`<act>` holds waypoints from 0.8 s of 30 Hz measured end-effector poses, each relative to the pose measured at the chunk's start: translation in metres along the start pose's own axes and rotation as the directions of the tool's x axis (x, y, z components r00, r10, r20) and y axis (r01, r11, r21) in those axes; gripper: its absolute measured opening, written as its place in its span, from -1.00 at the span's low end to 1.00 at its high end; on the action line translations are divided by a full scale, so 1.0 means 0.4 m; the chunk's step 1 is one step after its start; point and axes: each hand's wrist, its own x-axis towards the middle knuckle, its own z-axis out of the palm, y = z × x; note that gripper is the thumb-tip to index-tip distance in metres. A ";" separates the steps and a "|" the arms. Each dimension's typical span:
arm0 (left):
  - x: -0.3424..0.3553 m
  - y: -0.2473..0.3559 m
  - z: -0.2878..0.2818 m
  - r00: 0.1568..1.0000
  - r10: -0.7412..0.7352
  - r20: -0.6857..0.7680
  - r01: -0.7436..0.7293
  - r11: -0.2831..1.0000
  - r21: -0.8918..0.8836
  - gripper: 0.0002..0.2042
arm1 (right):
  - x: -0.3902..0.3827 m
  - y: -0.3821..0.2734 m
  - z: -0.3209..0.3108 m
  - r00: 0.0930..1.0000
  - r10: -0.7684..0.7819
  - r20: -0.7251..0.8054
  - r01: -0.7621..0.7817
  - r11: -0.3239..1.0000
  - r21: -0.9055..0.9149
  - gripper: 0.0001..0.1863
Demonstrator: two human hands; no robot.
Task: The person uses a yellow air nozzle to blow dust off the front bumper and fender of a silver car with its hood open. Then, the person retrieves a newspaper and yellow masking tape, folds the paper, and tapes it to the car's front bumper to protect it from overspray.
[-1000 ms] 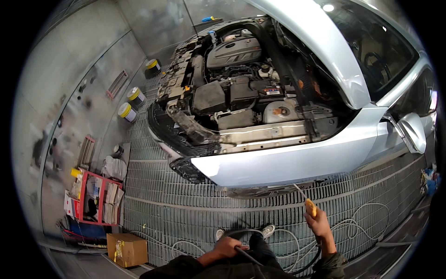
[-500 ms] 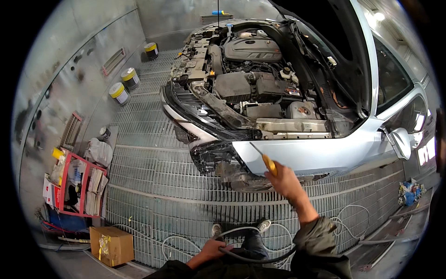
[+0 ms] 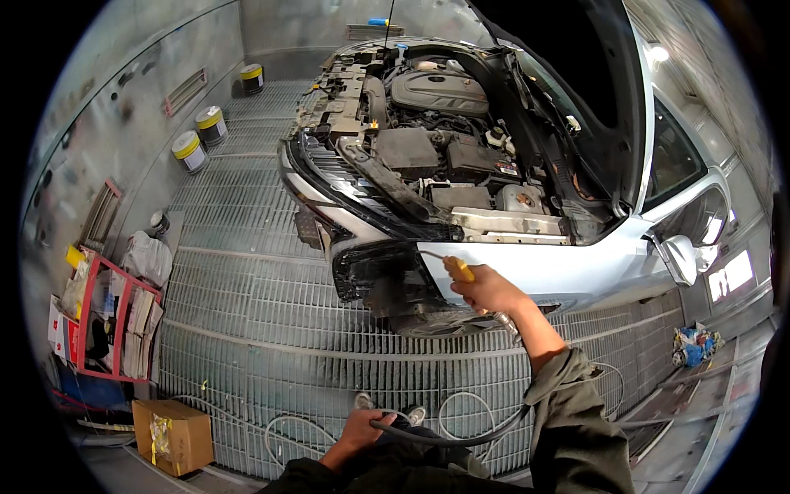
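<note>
Grating (image 3: 247, 230) below, tool (image 3: 457, 268) in right hand (image 3: 492, 291)

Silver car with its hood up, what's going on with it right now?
A person's right hand grips a yellow-handled tool, its thin tip near the front edge of the car's pale front fender; whether it touches is unclear. The left hand holds a dark hose low in front of the body. The hood is raised, leaving the engine bay exposed.
</note>
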 end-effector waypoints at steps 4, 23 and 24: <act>0.006 0.016 0.013 0.999 0.045 -0.009 -0.044 0.999 0.029 -0.53 | -0.039 0.105 -0.034 0.989 0.105 -0.101 -0.088 0.983 0.162 -0.71; -0.020 -0.042 0.032 0.996 0.058 -0.066 -0.024 0.900 0.436 -0.51 | -0.210 0.496 0.286 0.935 -0.220 -0.279 0.217 0.975 -0.043 -0.57; -0.020 -0.035 0.038 0.996 0.058 -0.073 -0.022 0.907 0.421 -0.52 | -0.206 0.516 0.285 0.935 -0.198 -0.294 0.201 0.979 -0.020 -0.57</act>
